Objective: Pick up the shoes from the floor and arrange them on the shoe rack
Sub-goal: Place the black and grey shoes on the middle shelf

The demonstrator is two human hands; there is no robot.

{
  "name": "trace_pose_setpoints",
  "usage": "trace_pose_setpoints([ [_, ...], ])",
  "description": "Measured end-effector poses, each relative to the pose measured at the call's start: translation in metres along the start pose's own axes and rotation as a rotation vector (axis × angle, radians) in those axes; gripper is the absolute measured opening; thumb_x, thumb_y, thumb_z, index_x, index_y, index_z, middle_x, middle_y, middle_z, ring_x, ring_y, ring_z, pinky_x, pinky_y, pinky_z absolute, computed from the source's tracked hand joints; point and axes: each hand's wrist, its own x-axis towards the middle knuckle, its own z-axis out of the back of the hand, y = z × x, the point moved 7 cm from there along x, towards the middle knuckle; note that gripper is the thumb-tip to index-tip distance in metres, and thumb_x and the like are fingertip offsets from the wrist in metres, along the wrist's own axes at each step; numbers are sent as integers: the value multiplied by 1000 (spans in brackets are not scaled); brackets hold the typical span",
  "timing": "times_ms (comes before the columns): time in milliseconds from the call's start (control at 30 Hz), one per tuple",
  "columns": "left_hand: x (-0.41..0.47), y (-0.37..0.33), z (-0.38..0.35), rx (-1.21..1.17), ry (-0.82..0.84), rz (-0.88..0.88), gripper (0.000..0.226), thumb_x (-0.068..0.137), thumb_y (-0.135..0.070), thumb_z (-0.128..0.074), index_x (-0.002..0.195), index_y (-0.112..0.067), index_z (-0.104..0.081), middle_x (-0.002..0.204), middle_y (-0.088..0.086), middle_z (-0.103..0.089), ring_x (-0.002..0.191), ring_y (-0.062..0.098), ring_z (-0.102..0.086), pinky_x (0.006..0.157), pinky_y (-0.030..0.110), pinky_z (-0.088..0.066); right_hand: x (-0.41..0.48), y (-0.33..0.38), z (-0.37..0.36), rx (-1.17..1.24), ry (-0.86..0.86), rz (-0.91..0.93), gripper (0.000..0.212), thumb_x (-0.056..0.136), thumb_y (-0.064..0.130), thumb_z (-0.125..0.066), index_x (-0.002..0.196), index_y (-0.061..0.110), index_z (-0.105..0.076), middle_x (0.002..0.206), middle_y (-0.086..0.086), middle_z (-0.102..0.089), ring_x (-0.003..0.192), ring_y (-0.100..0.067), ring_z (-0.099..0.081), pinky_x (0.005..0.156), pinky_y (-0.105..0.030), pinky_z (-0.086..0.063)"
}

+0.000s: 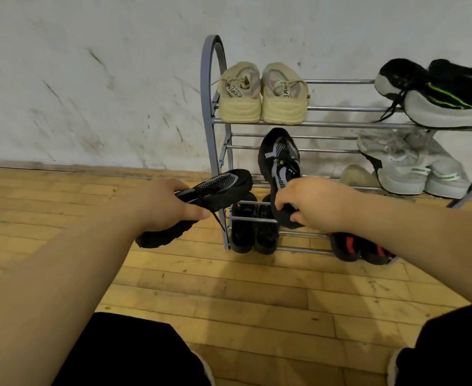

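Observation:
My left hand (162,206) grips a black mesh-top shoe (212,190) around its middle and holds it off the floor, just left of the grey metal shoe rack (209,87). Its toe points right, toward the rack's left post. My right hand (314,204) grips the heel of the matching black and grey shoe (280,157), whose toe points up and in between the rack's middle rails.
Beige sneakers (262,96) and black-white-green sneakers (435,93) sit on the top shelf. Grey-white sneakers (407,162) are on the middle shelf at right. Black shoes (252,227) and black-red shoes (360,246) fill the bottom. Wooden floor (229,296) in front, white wall (90,79) behind.

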Motion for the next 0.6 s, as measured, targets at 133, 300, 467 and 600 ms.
trace_pose_setpoints([
  [133, 4, -2, 1, -20, -9, 0, 31, 82, -39, -86, 106, -30, -69, 74, 3, -78, 61, 23, -74, 58, 36, -61, 36, -20, 4, 29, -51, -98, 26, 91, 12, -64, 116, 20, -65, 114, -3, -58, 102, -24, -57, 81, -37, -48],
  [300, 8, 0, -1, -5, -3, -10, 32, 82, -39, -86, 107, -31, -67, 72, -1, -78, 56, 16, -73, 50, 27, -55, 51, -38, 3, 46, -127, -180, 32, 89, 8, -59, 118, 21, -67, 110, -6, -55, 97, -28, -57, 80, -40, -49],
  [467, 5, -1, 1, -9, 1, -10, 33, 82, -40, -85, 108, -31, -67, 72, -2, -78, 55, 16, -73, 49, 25, -54, 34, -35, 11, 41, -124, -171, 43, 88, 12, -65, 129, 24, -63, 142, -6, -43, 109, -29, -60, 88, -39, -51],
  [600, -1, -15, 0, -19, -12, -39, 33, 81, -45, -85, 106, -36, -65, 74, -3, -79, 67, 21, -78, 54, 30, -60, 0, -30, 24, 84, -176, -145, 46, 90, 22, -70, 134, 28, -59, 157, -2, -30, 123, -25, -55, 88, -26, -46],
])
